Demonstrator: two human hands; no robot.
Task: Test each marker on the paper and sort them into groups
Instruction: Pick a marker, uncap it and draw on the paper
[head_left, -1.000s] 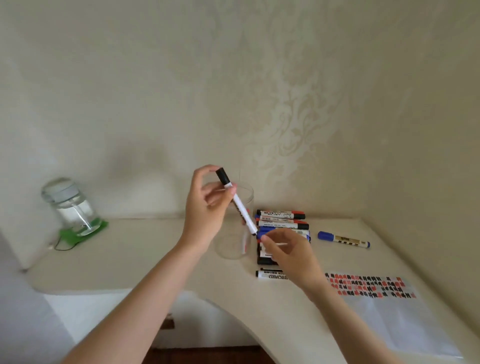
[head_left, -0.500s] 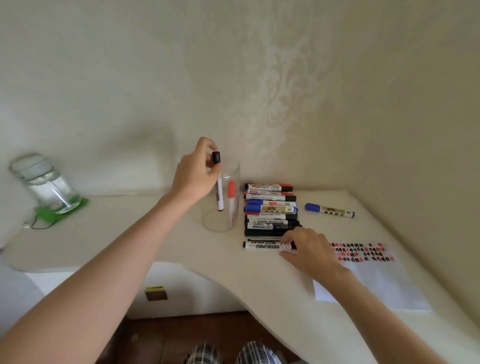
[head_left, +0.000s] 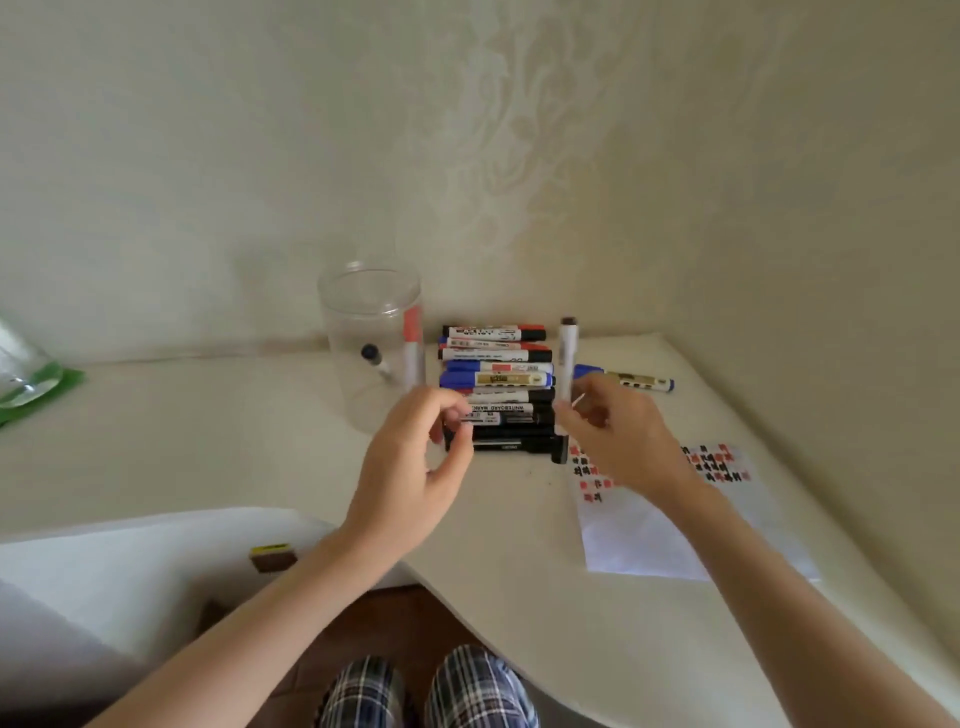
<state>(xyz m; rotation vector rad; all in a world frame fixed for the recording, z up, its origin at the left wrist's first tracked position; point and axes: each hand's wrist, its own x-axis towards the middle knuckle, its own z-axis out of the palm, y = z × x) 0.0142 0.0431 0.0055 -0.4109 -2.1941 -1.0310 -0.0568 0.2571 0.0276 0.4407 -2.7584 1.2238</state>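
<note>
Only the head view here, looking down at a cream table (head_left: 260, 447) pushed into a wall corner.

The right hand (head_left: 618, 441) holds a white marker (head_left: 567, 353) upright, dark cap on top. Its fingers (head_left: 574, 415) pinch the lower end, and the marker stands just right of the pile. The bottom tip is hidden behind the hand.

The left hand (head_left: 415, 467) is at the front left corner of the pile (head_left: 496, 389). Its fingers are loosely curled, thumb and forefinger close together right at the end of a black marker. I can't tell if they actually pinch it or just touch it.

The pile is a row of markers lying flat side by side, running back toward the wall: red-capped ones at the back, blue in the middle, black ones at the front.

One blue marker (head_left: 631, 381) lies by itself to the right of the pile, partly behind the right hand.

A clear jar (head_left: 371, 332) stands just left of the pile. Inside, a red-capped marker (head_left: 413, 343) leans against the right wall, and a black-capped one (head_left: 375, 358) lies tilted lower down.

The paper (head_left: 670, 535) lies flat on the table at the right, under the right wrist, with rows of red and black test marks along its far edge.

Far left edge has a glass thing on a green base (head_left: 36, 384), mostly cut off. Plaid trousers (head_left: 431, 691) show at the bottom.
</note>
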